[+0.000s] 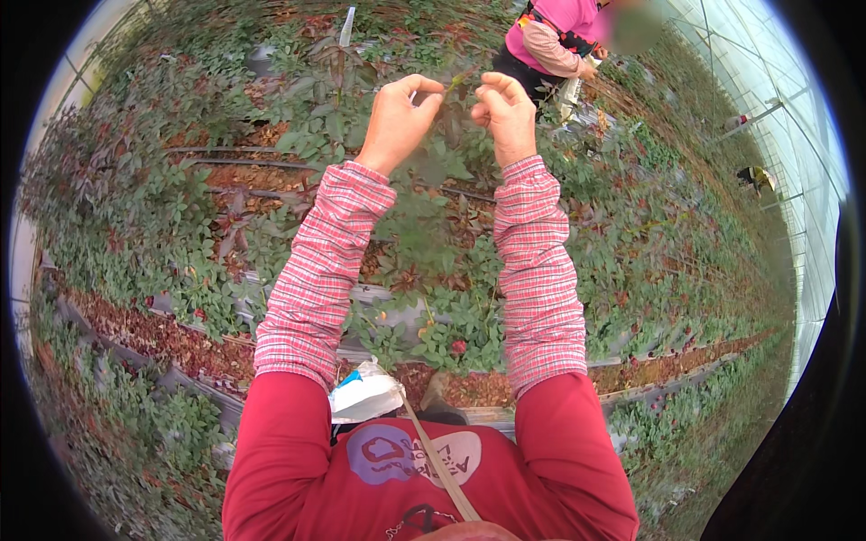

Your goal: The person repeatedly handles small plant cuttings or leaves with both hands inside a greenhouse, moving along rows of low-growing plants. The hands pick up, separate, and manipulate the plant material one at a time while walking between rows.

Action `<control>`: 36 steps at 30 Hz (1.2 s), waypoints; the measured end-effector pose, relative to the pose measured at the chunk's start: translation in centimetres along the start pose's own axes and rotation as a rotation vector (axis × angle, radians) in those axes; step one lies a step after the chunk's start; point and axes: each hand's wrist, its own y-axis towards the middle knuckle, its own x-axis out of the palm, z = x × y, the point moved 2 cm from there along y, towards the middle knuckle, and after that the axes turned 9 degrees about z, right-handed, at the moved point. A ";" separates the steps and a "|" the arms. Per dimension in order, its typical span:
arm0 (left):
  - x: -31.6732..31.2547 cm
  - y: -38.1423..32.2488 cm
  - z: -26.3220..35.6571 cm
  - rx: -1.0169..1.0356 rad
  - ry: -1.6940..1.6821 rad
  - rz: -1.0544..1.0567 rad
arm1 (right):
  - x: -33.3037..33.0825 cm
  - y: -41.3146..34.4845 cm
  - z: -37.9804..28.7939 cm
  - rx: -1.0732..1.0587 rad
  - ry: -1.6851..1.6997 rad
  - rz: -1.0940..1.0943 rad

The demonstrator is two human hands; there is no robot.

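Observation:
My left hand is raised ahead of me, its thumb and forefinger pinched at a small yellow-green bud or shoot tip. Just right of that tip is my right hand, fingers curled and thumb close to the forefinger. Whether anything thin lies between those fingers is too small to tell. Below and around both hands stand leafy rose bushes, with green and dark reddish leaves. A dark red rose bloom shows low down, nearer my body.
A white bag hangs at my waist by a strap. Another person stands among the plants at upper right. Black irrigation pipes cross the soil. A fallen-petal-strewn path runs before me. Greenhouse sheeting borders the right.

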 end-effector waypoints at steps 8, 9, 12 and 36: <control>-0.5 -0.4 1.7 0.214 0.183 0.196 | 0.4 0.3 -4.3 -0.283 -0.174 0.047; -1.0 -0.8 2.4 0.300 0.260 0.301 | 0.5 -0.4 -4.9 -0.312 -0.184 0.081; -2.2 -3.1 4.8 0.405 0.259 0.412 | -0.1 -4.1 -4.8 -0.223 -0.149 -0.071; 3.1 -29.4 0.1 -0.946 -0.481 -0.498 | -10.5 -27.3 2.3 0.382 -0.280 -0.362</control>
